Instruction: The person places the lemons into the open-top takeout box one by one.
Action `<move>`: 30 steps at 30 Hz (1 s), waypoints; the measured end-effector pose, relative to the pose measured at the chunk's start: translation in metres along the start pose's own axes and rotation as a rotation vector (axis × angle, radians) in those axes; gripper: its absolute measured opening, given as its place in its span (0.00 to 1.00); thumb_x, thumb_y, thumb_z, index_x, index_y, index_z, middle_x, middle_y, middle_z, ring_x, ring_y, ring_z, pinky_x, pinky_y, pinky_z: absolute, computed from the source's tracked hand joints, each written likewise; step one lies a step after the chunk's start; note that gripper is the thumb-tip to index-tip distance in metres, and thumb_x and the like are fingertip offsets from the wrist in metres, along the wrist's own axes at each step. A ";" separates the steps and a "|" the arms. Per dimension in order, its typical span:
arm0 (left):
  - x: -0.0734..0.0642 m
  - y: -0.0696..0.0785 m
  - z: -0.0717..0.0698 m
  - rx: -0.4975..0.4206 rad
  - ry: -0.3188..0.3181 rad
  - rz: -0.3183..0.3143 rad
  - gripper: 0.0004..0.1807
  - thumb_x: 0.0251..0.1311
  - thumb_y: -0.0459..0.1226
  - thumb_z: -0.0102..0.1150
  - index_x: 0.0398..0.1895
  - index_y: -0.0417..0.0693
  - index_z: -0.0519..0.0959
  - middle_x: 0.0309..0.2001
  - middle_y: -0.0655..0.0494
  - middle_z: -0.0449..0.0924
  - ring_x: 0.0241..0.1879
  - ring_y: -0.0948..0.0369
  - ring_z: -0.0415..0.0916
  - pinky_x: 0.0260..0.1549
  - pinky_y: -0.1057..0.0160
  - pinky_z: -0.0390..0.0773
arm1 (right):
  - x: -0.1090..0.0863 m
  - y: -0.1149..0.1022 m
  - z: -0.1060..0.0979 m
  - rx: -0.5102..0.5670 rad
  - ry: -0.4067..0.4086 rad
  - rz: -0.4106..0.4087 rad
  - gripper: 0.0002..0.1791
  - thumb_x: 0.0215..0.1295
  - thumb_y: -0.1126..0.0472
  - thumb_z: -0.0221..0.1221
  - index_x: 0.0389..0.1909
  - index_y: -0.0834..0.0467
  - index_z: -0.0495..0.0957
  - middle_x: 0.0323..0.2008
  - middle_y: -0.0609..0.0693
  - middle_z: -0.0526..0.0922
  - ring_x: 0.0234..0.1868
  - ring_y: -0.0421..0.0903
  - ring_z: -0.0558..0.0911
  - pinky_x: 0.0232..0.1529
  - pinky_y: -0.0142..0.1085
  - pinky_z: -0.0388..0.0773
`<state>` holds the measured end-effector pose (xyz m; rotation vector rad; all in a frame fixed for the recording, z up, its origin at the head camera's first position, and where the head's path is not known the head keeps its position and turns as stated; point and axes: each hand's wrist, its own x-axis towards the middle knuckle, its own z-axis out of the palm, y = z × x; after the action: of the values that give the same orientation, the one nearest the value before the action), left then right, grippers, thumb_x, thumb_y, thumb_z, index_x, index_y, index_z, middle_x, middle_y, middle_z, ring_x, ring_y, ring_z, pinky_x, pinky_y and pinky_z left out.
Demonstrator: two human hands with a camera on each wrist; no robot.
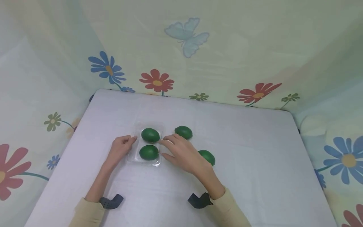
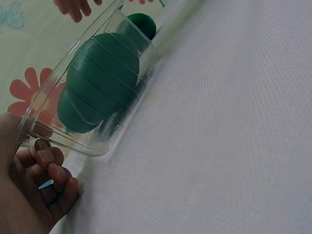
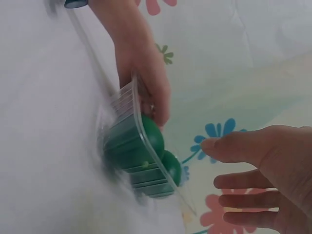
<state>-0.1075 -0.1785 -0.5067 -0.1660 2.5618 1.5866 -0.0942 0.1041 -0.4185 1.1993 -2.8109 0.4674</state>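
A clear plastic tray (image 1: 155,164) lies on the white table, left of the middle. Two green limes sit in it, a far lime (image 1: 150,135) and a near lime (image 1: 148,152). My left hand (image 1: 120,149) pinches the tray's left rim between thumb and curled fingers, as the left wrist view shows at the clear wall (image 2: 100,150). Over the tray's right edge hovers my right hand (image 1: 182,154), fingers spread and nothing held; the right wrist view has its straight fingers (image 3: 248,201) apart from the tray.
Two more limes lie on the table right of the tray: one lime (image 1: 183,132) just beyond my right hand, another lime (image 1: 207,156) partly hidden behind it. Flower-printed curtains (image 1: 227,56) surround the white table (image 1: 249,164).
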 end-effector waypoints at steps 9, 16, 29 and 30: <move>-0.002 -0.002 -0.001 -0.005 -0.016 -0.009 0.27 0.73 0.49 0.56 0.16 0.48 0.64 0.13 0.63 0.61 0.19 0.62 0.59 0.21 0.65 0.62 | -0.049 -0.004 -0.012 -0.033 0.142 -0.037 0.22 0.61 0.57 0.74 0.55 0.54 0.82 0.54 0.50 0.84 0.56 0.47 0.81 0.53 0.37 0.82; -0.002 -0.001 -0.001 0.003 -0.032 -0.022 0.26 0.74 0.49 0.55 0.17 0.49 0.64 0.14 0.62 0.60 0.18 0.62 0.58 0.20 0.66 0.60 | -0.079 0.007 -0.010 -0.052 0.176 0.001 0.24 0.56 0.58 0.77 0.54 0.54 0.82 0.53 0.51 0.85 0.56 0.49 0.82 0.52 0.40 0.83; -0.001 -0.001 -0.002 0.014 -0.031 -0.019 0.27 0.75 0.50 0.54 0.17 0.49 0.64 0.14 0.63 0.60 0.19 0.62 0.58 0.21 0.66 0.61 | -0.119 0.036 -0.001 -0.022 0.190 0.219 0.32 0.51 0.58 0.80 0.58 0.56 0.79 0.62 0.59 0.78 0.61 0.56 0.80 0.53 0.47 0.82; -0.001 0.000 -0.002 0.016 -0.035 -0.018 0.27 0.75 0.50 0.54 0.17 0.49 0.64 0.14 0.63 0.60 0.19 0.61 0.58 0.21 0.66 0.61 | -0.120 0.037 0.000 -0.011 0.187 0.236 0.33 0.51 0.58 0.80 0.58 0.57 0.79 0.63 0.60 0.78 0.62 0.57 0.79 0.54 0.48 0.82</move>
<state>-0.1065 -0.1801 -0.5063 -0.1578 2.5386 1.5480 -0.0366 0.2120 -0.4476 0.7782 -2.7966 0.5443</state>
